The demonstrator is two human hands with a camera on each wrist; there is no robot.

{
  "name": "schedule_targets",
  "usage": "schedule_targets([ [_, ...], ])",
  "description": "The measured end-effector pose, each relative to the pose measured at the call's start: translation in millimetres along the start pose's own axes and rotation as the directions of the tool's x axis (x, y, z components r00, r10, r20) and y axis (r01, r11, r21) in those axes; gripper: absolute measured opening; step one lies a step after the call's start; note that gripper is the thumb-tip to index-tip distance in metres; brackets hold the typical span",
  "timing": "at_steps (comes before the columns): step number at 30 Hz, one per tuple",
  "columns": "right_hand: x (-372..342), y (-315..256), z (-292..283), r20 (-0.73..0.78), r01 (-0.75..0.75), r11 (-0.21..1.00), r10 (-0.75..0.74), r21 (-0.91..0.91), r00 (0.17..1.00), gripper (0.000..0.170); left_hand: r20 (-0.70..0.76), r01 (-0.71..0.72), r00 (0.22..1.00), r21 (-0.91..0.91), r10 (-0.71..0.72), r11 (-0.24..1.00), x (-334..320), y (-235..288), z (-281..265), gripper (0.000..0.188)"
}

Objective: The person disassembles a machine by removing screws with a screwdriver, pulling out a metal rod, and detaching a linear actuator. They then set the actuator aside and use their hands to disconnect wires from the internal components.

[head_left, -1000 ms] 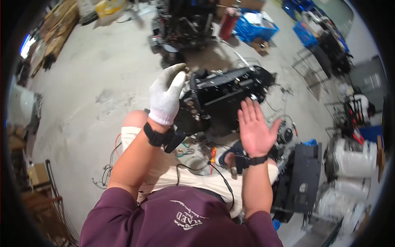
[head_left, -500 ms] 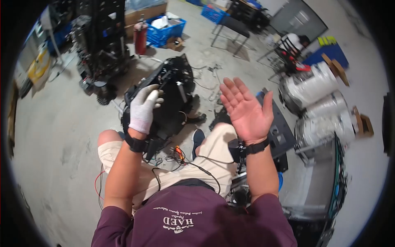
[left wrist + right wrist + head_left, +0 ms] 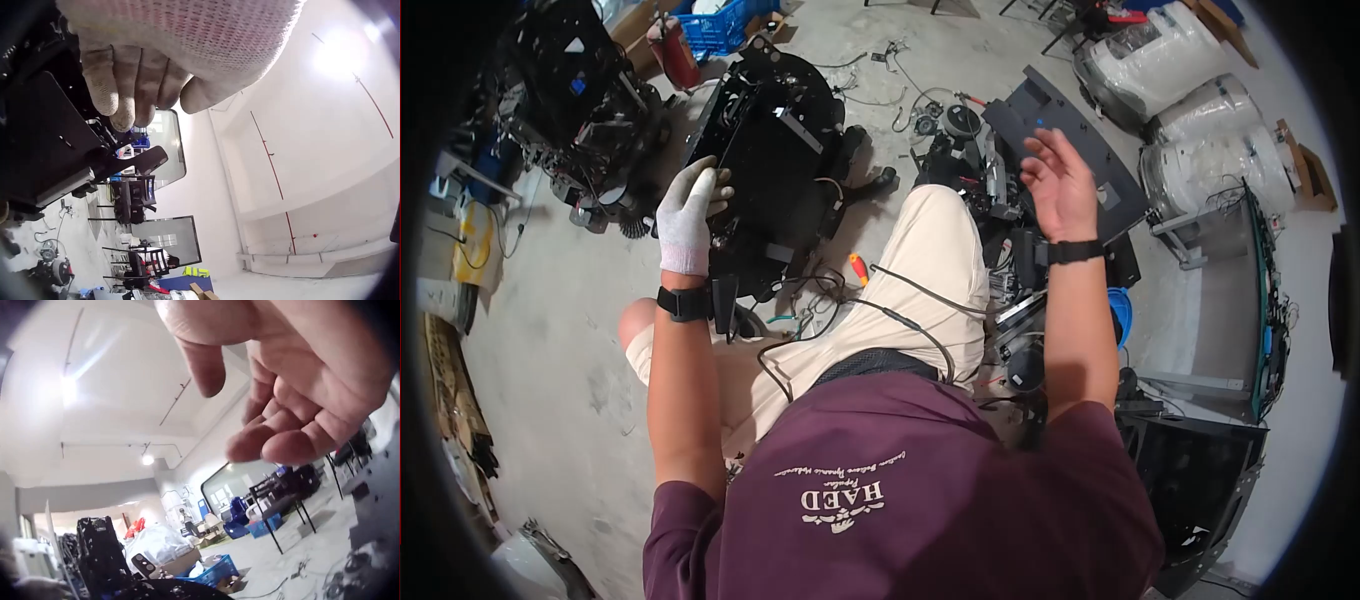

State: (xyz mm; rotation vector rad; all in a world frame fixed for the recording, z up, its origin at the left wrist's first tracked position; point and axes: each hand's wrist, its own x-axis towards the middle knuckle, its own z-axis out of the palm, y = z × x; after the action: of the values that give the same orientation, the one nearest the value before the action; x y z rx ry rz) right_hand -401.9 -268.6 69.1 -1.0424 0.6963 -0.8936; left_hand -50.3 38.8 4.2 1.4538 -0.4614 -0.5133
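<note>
My left hand (image 3: 688,218), in a white knit glove, is raised beside the left edge of a large black machine part (image 3: 775,165) on the floor. Its fingers bend loosely and hold nothing; in the left wrist view the gloved hand (image 3: 169,62) hangs at the top. The bare right hand (image 3: 1065,190) is held up in front of a dark grey panel (image 3: 1115,185), palm turned inward and empty. Its fingers are softly bent in the right wrist view, where the hand (image 3: 294,381) fills the upper right. Whether the glove touches the black part I cannot tell.
A red-and-yellow screwdriver (image 3: 858,268) and black cables lie between the legs. Another black machine (image 3: 575,110) stands at upper left, near a red cylinder (image 3: 673,52) and a blue crate (image 3: 718,28). Wrapped white cylinders (image 3: 1150,55) are at upper right, a black-framed panel (image 3: 1190,490) at lower right.
The head view has turned to the right. Both hands have moved apart, the left one outward to the left, and the right hand's fingers, straight before, are now more bent.
</note>
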Motion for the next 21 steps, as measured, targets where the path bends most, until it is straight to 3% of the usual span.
schedule_targets([
  [3, -6.6, 5.6, 14.4, 0.091, -0.027, 0.992, 0.039, -0.123, 0.995, 0.03, 0.093, -0.032, 0.996, 0.147, 0.019, 0.989, -11.4, 19.2, 9.8, 0.041],
  [5, -12.6, 4.2, 15.5, 0.252, 0.026, 0.904, 0.092, -0.427, 0.963, 0.029, 0.146, -0.09, 0.988, 0.223, 0.058, 0.971, -16.2, 25.4, 13.2, 0.042],
  [7, -24.5, 7.1, 4.8, 0.222, 0.005, 0.873, 0.118, -0.487, 0.968, 0.025, 0.166, -0.083, 0.985, 0.254, 0.041, 0.964, -20.9, 30.3, 16.5, 0.042],
  [9, -33.4, 25.1, -33.8, 0.279, -0.003, 0.651, 0.33, -0.759, 0.902, 0.021, 0.19, -0.08, 0.981, 0.281, 0.026, 0.956, -22.7, 32.8, 19.9, 0.042],
  [13, -115.2, 82.7, -104.2, 0.102, -0.244, 0.391, 0.683, -0.887, 0.723, 0.018, 0.209, -0.053, 0.978, 0.303, -0.012, 0.952, -23.6, 27.1, 26.2, 0.04],
  [15, -167.0, 124.3, -143.0, 0.084, -0.313, 0.381, 0.741, -0.87, 0.666, 0.018, 0.202, -0.056, 0.979, 0.295, -0.005, 0.954, -23.1, 24.5, 28.2, 0.04],
  [17, -206.8, 126.6, -127.8, 0.0, -0.427, 0.496, 0.653, -0.756, 0.757, 0.019, 0.229, -0.046, 0.973, 0.302, -0.026, 0.952, -22.7, 19.8, 30.4, 0.038],
  [18, -215.9, 133.0, -121.5, 0.0, -0.429, 0.5, 0.651, -0.752, 0.759, 0.019, 0.234, -0.049, 0.972, 0.305, -0.025, 0.951, -22.4, 18.6, 32.0, 0.038],
  [20, -231.0, 145.1, -108.9, -0.012, -0.326, 0.735, 0.398, -0.594, 0.917, 0.023, 0.232, -0.034, 0.972, 0.284, -0.035, 0.958, -21.8, 16.9, 36.0, 0.037],
  [21, -233.8, 144.9, -102.1, -0.016, -0.322, 0.738, 0.389, -0.593, 0.921, 0.023, 0.24, -0.042, 0.97, 0.281, -0.028, 0.959, -22.6, 15.7, 37.2, 0.037],
])
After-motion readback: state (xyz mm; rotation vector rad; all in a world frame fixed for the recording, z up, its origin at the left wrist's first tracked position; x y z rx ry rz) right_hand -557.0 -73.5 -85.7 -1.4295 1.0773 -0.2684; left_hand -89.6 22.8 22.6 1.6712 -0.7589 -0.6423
